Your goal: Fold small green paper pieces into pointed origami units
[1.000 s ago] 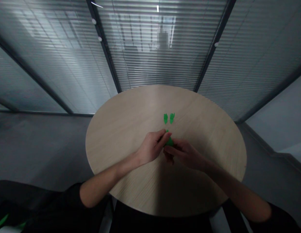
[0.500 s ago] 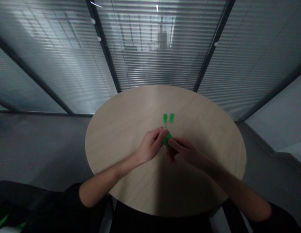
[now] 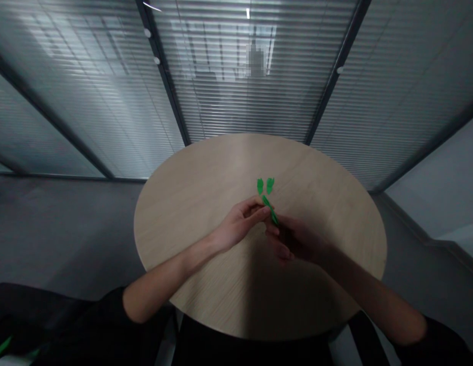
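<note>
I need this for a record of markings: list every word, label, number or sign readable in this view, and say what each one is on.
None can be read. The green strip between the left hand and right hand shows no markings, nor do the two green pieces or the table; any fine print on the green items would be too small to read.

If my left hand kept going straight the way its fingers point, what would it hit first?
Your left hand would meet the thin green strip first, at its fingertips; the right hand lies just beyond, though depth is unclear from this view.
</note>
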Demonstrator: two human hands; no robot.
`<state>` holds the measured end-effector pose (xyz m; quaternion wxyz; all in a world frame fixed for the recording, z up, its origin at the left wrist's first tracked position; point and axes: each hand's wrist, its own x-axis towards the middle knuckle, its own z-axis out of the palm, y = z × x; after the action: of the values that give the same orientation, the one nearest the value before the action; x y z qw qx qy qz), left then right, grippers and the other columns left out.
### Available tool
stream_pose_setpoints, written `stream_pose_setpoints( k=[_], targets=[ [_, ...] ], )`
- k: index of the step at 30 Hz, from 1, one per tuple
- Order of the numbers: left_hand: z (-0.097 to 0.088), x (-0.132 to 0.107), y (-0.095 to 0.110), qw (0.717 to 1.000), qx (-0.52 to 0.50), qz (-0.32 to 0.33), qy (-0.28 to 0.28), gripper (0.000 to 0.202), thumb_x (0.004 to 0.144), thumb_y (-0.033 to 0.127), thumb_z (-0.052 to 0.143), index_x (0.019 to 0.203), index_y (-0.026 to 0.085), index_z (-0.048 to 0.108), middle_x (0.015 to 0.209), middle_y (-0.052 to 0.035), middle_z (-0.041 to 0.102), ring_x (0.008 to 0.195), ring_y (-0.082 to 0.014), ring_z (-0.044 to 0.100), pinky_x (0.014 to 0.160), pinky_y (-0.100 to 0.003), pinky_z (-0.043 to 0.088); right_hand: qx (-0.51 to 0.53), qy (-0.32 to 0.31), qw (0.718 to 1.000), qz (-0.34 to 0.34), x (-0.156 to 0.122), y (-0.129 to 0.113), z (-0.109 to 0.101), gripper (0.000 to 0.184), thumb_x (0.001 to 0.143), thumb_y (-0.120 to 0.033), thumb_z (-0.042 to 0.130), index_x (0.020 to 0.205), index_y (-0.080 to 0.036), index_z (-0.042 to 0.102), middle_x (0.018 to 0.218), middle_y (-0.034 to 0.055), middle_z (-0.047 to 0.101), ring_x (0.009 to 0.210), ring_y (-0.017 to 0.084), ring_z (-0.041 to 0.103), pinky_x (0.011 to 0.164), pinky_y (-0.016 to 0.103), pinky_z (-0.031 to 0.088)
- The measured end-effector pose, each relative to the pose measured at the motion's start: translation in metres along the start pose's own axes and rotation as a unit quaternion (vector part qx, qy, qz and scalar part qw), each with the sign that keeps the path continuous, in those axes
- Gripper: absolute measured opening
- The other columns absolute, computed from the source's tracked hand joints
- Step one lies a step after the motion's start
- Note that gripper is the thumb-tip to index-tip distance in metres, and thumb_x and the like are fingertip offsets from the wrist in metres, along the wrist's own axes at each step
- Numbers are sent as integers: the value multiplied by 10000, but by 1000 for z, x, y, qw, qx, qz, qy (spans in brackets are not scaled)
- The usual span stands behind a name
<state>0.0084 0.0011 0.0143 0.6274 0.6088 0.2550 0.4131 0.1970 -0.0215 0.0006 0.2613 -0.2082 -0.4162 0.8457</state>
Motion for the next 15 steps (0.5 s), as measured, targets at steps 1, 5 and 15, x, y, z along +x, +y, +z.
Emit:
stream_pose_setpoints(
  k=[1, 5, 15],
  targets=[
    [0, 0, -1, 1000, -1, -2, 7, 315, 911, 455, 724, 881, 150, 653, 830, -28, 676, 772, -144, 643, 765, -267, 503, -18, 9, 1000, 3, 0, 1, 1, 403, 1007, -559, 492, 828, -207, 568, 554, -29, 595, 421, 108, 520, 476, 223, 534],
    [-2, 2, -2, 999, -29, -16, 17, 327, 917, 460, 711, 849, 154, 618, 741, -4, 649, 656, -117, 592, 665, -254, 470, -83, 106, 991, -16, -1, 4, 3, 408, 1048, -469, 433, 916, -160, 664, 683, 33, 692, 568, 129, 649, 543, 215, 547],
    [-5, 7, -8, 1000, 11, -10, 24, 386, 884, 504, 732, 850, 140, 610, 694, 15, 597, 606, -96, 534, 576, -220, 437, -247, 181, 940, -152, 0, -4, 3, 516, 1006, -603, 487, 836, -147, 660, 600, -2, 592, 478, 110, 565, 479, 233, 478]
  ],
)
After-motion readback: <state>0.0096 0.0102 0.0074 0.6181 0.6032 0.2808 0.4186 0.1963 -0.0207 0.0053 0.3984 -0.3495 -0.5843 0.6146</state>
